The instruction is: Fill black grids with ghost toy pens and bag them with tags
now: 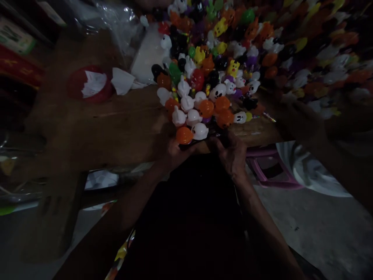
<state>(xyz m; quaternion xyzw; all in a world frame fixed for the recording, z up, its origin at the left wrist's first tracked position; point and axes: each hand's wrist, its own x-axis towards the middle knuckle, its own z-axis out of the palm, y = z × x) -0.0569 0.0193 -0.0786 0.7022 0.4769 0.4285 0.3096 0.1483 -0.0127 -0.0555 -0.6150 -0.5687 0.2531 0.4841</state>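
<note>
In the head view, the left hand [175,149] and the right hand [231,153] meet at the near edge of a wooden table [116,128], both curled shut around the lower ends of a bunch of toy-topped sticks [198,112]. The bunch stands just above and beyond the fingers, its long axis running up and away from the person, the stems hidden inside the two fists and the heads fanning out over the tabletop. Both hands touch it, the left nearest an orange ball-like head [184,135], the right under the darker side of the bunch. The heads look like glossy moulded plastic: rounded white ghosts with black faces, smooth orange pumpkins. Farther back lies a large heap of similar toys [262,50] in many colours. A red dish [89,83] holding white paper sits well to the left, near crumpled clear plastic wrap [113,19].
</note>
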